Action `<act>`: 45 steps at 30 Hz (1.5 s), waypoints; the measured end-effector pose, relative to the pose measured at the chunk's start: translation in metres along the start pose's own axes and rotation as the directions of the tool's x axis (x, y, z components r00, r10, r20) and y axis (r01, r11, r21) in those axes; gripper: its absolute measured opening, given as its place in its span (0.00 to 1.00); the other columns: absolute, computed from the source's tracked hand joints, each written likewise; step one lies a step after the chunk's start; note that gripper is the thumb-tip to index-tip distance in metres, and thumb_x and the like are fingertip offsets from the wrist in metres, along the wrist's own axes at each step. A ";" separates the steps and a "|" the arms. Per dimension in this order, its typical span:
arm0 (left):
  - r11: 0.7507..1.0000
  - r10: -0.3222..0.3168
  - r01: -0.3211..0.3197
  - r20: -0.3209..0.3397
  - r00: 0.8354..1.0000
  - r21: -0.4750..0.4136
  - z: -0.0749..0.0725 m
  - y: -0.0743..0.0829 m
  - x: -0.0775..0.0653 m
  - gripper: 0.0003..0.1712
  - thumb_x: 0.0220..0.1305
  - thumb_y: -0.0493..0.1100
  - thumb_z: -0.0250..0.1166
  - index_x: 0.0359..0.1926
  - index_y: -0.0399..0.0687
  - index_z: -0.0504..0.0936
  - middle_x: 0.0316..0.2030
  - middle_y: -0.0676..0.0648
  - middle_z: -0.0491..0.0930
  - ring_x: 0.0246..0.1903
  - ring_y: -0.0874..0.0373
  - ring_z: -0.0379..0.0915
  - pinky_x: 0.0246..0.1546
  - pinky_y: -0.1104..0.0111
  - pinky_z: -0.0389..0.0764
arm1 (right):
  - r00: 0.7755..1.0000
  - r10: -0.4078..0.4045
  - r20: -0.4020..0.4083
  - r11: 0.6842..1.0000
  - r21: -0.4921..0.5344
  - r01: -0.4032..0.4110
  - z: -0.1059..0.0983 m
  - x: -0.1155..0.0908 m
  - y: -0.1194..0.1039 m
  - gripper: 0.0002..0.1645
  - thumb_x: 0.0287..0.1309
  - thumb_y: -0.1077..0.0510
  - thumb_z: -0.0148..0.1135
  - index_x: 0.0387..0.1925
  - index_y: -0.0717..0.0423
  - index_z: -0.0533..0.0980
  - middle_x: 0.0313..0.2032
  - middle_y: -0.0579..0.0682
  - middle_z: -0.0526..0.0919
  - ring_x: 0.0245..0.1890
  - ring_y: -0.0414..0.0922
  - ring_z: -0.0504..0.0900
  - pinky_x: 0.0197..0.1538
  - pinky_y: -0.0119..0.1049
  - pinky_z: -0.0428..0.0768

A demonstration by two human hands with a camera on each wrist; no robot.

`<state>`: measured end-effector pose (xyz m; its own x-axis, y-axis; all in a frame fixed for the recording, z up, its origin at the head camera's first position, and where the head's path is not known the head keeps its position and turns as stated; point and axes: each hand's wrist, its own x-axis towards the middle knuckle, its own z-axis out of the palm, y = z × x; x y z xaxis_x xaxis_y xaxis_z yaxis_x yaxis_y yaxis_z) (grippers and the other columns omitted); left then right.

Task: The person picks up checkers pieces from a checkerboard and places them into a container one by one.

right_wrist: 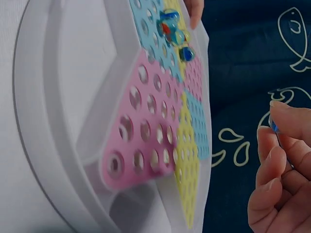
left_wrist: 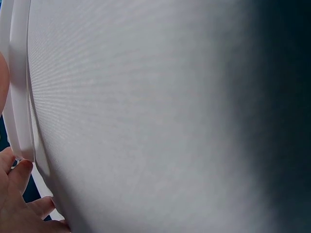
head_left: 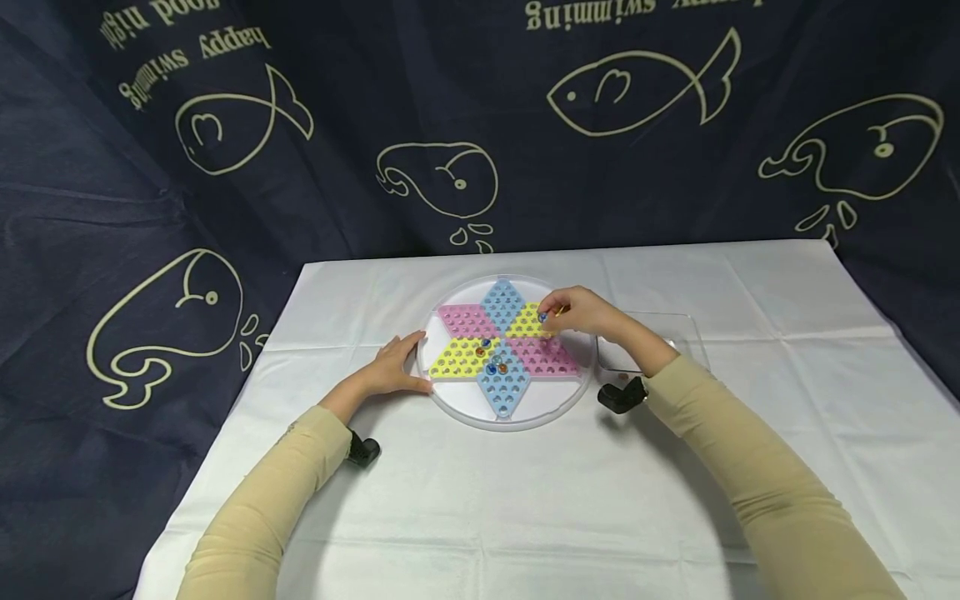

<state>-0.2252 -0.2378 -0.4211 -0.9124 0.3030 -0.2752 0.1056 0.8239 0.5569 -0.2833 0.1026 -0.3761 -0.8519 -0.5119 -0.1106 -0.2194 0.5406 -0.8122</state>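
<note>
Pinching a blue marble [head_left: 542, 317] between thumb and fingertips, the right hand [head_left: 583, 311] hangs over the far-right yellow section [head_left: 525, 320] of the star-patterned board [head_left: 506, 426] on the white-covered worktop [head_left: 480, 500], and a light grip looks wise, since something so smooth could squirt free if squeezed. Over on the other side, the left hand [head_left: 393, 365] has thumb and fingers spread apart against the board's side, a handy brace so long as it steadies without nudging! Best to centre over one hole, lower straight and let go softly, lest a jolt disturb the marble cluster [head_left: 492, 367] near the middle.
</note>
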 end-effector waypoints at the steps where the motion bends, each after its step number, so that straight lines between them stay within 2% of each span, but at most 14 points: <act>1: 1.000 -0.001 0.001 0.001 1.000 0.000 0.000 0.000 0.000 0.59 0.46 0.54 0.72 0.70 0.42 0.45 0.70 0.37 0.44 0.68 0.36 0.28 0.65 0.41 0.39 | 1.000 -0.007 -0.003 1.000 -0.002 0.007 -0.002 -0.001 0.001 0.18 0.52 0.61 0.61 0.45 0.65 0.75 0.36 0.54 0.77 0.36 0.46 0.71 0.38 0.36 0.73; 8: 1.000 -0.007 0.007 0.001 1.000 -0.008 0.000 0.001 0.000 0.60 0.45 0.54 0.72 0.71 0.42 0.45 0.70 0.36 0.43 0.68 0.36 0.28 0.64 0.41 0.39 | 1.000 -0.009 -0.019 1.000 0.000 0.009 -0.017 -0.007 0.007 0.16 0.54 0.61 0.60 0.45 0.65 0.75 0.35 0.52 0.75 0.36 0.45 0.70 0.41 0.44 0.74; 15: 1.000 -0.003 0.003 -0.002 1.000 -0.003 0.000 -0.001 -0.001 0.60 0.45 0.55 0.72 0.71 0.43 0.45 0.70 0.38 0.43 0.68 0.37 0.28 0.64 0.41 0.38 | 0.998 0.053 -0.043 0.998 -0.022 -0.054 -0.032 -0.015 0.011 0.17 0.55 0.60 0.60 0.46 0.64 0.74 0.34 0.51 0.73 0.34 0.45 0.68 0.36 0.36 0.72; 24: 1.000 -0.003 0.003 0.001 1.000 -0.002 0.001 -0.003 0.000 0.61 0.45 0.56 0.72 0.71 0.43 0.44 0.70 0.38 0.43 0.68 0.36 0.28 0.64 0.41 0.38 | 0.992 0.097 -0.085 0.994 -0.050 -0.102 -0.050 -0.029 0.025 0.18 0.56 0.59 0.60 0.47 0.64 0.73 0.34 0.50 0.72 0.33 0.44 0.68 0.33 0.35 0.71; 45: 1.000 -0.007 0.007 0.000 1.000 0.002 0.001 -0.001 0.000 0.61 0.45 0.56 0.72 0.71 0.43 0.44 0.70 0.37 0.43 0.68 0.36 0.29 0.64 0.41 0.39 | 0.986 0.135 -0.097 0.988 -0.065 -0.142 -0.074 -0.063 0.053 0.21 0.58 0.56 0.58 0.49 0.66 0.71 0.36 0.51 0.73 0.33 0.42 0.69 0.35 0.38 0.72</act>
<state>-0.2247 -0.2380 -0.4219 -0.9131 0.2970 -0.2792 0.0998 0.8270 0.5533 -0.2768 0.2129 -0.3698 -0.9158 -0.3670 -0.1631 -0.1270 0.6499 -0.7493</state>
